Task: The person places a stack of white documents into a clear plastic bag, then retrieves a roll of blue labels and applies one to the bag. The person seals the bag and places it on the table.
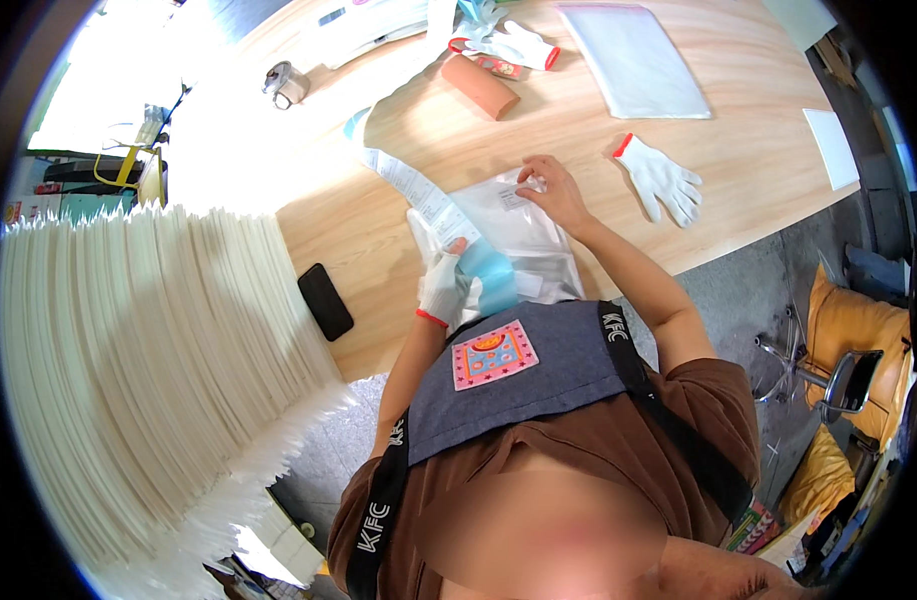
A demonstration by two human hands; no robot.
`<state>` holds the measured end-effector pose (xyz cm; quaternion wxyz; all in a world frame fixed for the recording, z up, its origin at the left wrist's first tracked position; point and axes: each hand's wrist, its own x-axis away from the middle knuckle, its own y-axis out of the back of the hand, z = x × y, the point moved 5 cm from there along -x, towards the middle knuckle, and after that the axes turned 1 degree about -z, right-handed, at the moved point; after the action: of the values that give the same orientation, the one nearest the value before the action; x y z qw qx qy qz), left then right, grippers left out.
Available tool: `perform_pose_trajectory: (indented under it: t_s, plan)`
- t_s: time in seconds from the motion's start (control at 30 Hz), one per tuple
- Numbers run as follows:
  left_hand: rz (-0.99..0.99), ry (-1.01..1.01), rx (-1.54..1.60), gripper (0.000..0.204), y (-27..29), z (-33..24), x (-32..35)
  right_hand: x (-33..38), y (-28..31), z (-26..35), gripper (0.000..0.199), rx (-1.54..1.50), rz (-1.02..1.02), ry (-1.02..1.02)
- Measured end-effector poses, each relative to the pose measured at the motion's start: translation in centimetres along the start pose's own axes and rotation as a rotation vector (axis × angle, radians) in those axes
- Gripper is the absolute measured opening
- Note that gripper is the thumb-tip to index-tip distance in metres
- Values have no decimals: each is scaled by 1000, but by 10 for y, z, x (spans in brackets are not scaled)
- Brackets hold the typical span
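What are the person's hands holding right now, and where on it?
The gloved left hand grips a long white label strip at its lower end. The bare right hand presses the top of a clear plastic bag lying on the wooden table.

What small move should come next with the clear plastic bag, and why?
Probably peel the long white label strip further with the gloved left hand. The bare right hand already presses the clear plastic bag flat on the wooden table, and the strip curls up loose.
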<state>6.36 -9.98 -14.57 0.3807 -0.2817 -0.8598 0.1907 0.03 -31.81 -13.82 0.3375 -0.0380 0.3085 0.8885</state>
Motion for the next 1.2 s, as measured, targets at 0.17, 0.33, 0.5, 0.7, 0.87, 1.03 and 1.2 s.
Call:
perform_pose_trajectory:
  t_s: [0.17, 0.33, 0.5, 0.7, 0.87, 1.03, 1.2]
  plan:
    - [18, -66, -4, 23, 3, 1, -4, 4, -2, -9, 46, -274, 72, -306]
    - [11, -29, -2, 25, 3, 2, -4, 0, -4, -27, 49, -324, 94, -320]
    - [54, -23, -4, 26, 5, 2, -4, 1, 2, -33, 25, -461, 67, -341]
    - [206, -17, 46, 32, 14, -13, 3, 33, 9, 21, 7, -449, 399, -155]
    - [91, -110, 31, 31, 4, -21, 1, 82, -9, 51, 17, -47, 916, 169]
    - [82, -177, 27, 28, 25, 13, -22, 65, -23, 45, 27, -118, 1027, -217]
    - [157, -159, -70, 33, 19, 12, -22, 30, -38, 58, 21, -261, 327, 64]
